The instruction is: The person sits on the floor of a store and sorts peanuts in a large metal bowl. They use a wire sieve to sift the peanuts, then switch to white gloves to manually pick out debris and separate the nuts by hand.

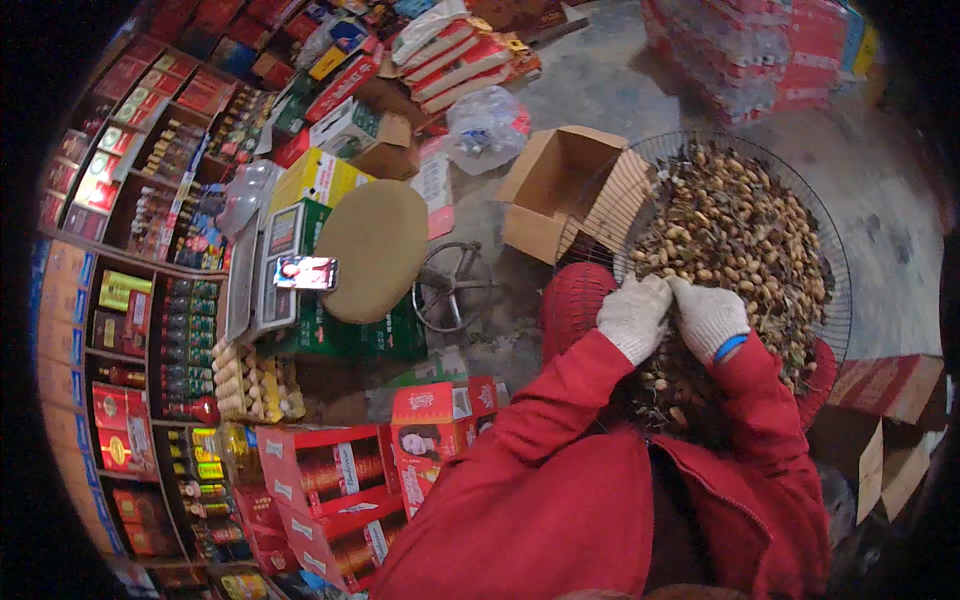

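In white knit gloves, my left hand (635, 319) and my right hand (711, 320) meet at the fingertips, with fingers curled. Whatever may be pinched between them is too small or hidden to make out. Both are over the near side of a large round wire basket (841, 277). Inside it lies a heap of small tan pods, probably peanuts (739, 225), mixed with dark dry leaf bits. Looser dark debris (667, 397) is visible below my wrists, close to my lap.
An open cardboard box (532, 225) touches or nearly touches the basket's left side. Further left are a round tan seat (373, 251), a lit phone (306, 273), egg trays (244, 379) and stocked shelves (157, 300). Red beer cartons (330, 480) stand near my left elbow; another open carton (877, 420) sits right.
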### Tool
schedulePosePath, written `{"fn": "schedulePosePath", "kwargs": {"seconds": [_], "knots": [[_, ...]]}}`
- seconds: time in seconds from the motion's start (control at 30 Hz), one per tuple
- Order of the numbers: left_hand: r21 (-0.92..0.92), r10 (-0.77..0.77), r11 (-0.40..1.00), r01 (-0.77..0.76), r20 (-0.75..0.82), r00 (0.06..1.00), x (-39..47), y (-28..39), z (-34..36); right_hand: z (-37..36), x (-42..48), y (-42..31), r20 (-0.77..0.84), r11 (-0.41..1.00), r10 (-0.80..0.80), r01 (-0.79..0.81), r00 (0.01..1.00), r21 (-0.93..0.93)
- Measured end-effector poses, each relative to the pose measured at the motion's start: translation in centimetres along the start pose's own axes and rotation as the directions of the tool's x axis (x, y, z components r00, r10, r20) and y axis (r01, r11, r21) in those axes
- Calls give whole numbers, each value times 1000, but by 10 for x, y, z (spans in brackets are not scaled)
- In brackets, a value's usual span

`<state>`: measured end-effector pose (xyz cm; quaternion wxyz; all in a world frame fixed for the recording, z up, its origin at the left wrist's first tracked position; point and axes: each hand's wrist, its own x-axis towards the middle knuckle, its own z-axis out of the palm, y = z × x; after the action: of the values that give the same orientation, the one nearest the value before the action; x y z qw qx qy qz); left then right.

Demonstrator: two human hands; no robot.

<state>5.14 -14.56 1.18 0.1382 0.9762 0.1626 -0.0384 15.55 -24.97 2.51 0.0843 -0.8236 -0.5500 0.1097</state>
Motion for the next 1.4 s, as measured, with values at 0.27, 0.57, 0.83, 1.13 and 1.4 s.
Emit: {"fn": "schedulePosePath", "kwargs": {"seconds": [0.27, 0.57, 0.83, 1.13, 1.4], "knots": [[-45, 1, 999, -2, -21, 1000, -7, 6, 9, 1, -2, 14, -2, 996, 16, -16, 1000, 91], [-352, -40, 934, -64, -281, 959, -5, -5, 4, -37, -8, 26, 291, 210, 243, -343, 925, 915], [-960, -232, -180, 215, 254, 939, -7, -8, -15, -28, -6, 18, 86, 4, 362, -94, 928, 996], [-562, 46, -812, 157, 206, 977, 5, -6, 14, -31, -7, -35, -473, 789, -229, 447, 851, 422], [-401, 38, -901, 164, 305, 952, 1, -21, 13, -28, -4, -17, -508, 667, 48, 351, 860, 657]]}}
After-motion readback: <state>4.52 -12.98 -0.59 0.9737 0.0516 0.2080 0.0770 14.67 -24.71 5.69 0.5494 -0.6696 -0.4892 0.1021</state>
